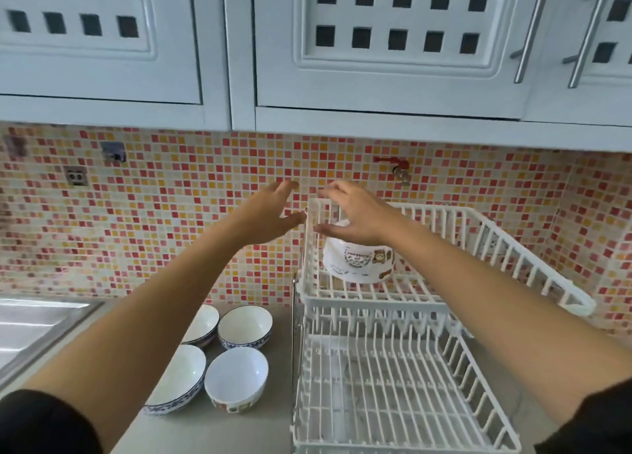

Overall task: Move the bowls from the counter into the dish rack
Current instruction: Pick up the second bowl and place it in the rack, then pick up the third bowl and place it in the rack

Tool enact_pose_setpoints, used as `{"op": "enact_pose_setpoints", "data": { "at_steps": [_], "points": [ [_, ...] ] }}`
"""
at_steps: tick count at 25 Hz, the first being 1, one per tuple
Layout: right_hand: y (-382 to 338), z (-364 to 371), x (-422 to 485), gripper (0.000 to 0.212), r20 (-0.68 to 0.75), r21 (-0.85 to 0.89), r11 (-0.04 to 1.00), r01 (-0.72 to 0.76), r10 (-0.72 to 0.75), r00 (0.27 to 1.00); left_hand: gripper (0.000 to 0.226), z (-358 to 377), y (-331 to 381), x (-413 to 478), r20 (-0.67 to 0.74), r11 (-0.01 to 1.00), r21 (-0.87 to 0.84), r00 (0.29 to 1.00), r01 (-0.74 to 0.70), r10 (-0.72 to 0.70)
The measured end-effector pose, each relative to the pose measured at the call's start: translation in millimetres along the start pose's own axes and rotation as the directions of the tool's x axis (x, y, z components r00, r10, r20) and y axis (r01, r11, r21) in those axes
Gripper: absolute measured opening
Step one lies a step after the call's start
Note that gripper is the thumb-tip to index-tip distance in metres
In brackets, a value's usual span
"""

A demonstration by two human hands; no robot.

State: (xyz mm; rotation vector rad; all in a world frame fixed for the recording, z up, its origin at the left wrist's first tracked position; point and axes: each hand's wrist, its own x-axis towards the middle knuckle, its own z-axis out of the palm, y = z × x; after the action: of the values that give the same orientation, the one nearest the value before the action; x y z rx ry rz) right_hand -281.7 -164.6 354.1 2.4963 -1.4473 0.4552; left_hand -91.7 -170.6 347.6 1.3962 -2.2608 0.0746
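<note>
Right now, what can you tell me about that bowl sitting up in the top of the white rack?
The bowl is white and glossy, ceramic by its look, with small brown cartoon bear prints and dark lettering around its outside. It lies upside down, slightly tilted, on the wire bars of the rack's upper tier, near the back left corner. The right hand hovers open just above it.

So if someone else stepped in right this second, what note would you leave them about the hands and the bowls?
Left hand: open, empty, raised left of the dish rack.
Right hand: open, empty, fingers spread just above the upturned bowl.
Done: that one bowl sits upside down on the rack's upper tier.
Left: four bowls on the counter beside the rack, upright: two at the back, two in front. The lower tier holds nothing.
</note>
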Motion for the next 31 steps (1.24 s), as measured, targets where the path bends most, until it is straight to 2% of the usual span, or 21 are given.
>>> {"op": "enact_pose_setpoints", "data": {
  "at_steps": [6,11,17,19,21,23,27,29,31],
  "points": [
    [-105.0,51.1,26.6,0.063,-0.002,0.260,0.960,-0.101,0.105,0.994,0.060,1.6,-65.0,-68.7,0.007,0.969,-0.007,0.969,0.248,-0.248],
    [-155.4,129.5,12.6,0.057,0.095,0.473,0.821,-0.320,0.314,0.945,0.053,53.4,-100.8,-127.1,0.187,0.935,-0.028,0.920,0.355,-0.344],
    [-155.3,257.1,-26.6,0.053,0.351,0.485,0.629,-0.608,0.497,0.794,0.046,148.8,-142.6,-170.9,0.432,0.836,-0.057,0.768,0.546,-0.473],
    [-148.1,289.4,-30.3,0.060,0.441,0.461,0.573,-0.678,0.514,0.735,0.050,176.2,-151.5,-174.2,0.482,0.775,0.005,0.677,0.632,-0.556],
    [-141.5,314.4,-31.9,0.062,0.505,0.437,0.534,-0.723,0.520,0.689,0.052,201.4,-157.9,-175.6,0.508,0.708,0.012,0.605,0.706,-0.613],
    [-134.9,340.8,-27.8,0.059,0.545,0.418,0.488,-0.766,0.540,0.642,0.054,225.5,-163.9,-172.4,0.528,0.656,-0.020,0.565,0.755,-0.634],
    [-126.1,385.8,-19.9,0.062,0.648,0.332,0.378,-0.865,0.575,0.500,0.055,261.5,-174.1,-160.5,0.556,0.490,-0.052,0.433,0.870,-0.710],
    [-122.5,399.9,-19.0,0.059,0.679,0.312,0.367,-0.876,0.559,0.476,0.052,271.0,-177.2,-158.0,0.564,0.407,-0.058,0.367,0.912,-0.740],
    [-119.5,416.5,-15.8,0.055,0.730,0.321,0.334,-0.886,0.510,0.456,0.050,283.8,-182.2,-152.2,0.583,0.366,-0.054,0.327,0.929,-0.744]
  ]
}}
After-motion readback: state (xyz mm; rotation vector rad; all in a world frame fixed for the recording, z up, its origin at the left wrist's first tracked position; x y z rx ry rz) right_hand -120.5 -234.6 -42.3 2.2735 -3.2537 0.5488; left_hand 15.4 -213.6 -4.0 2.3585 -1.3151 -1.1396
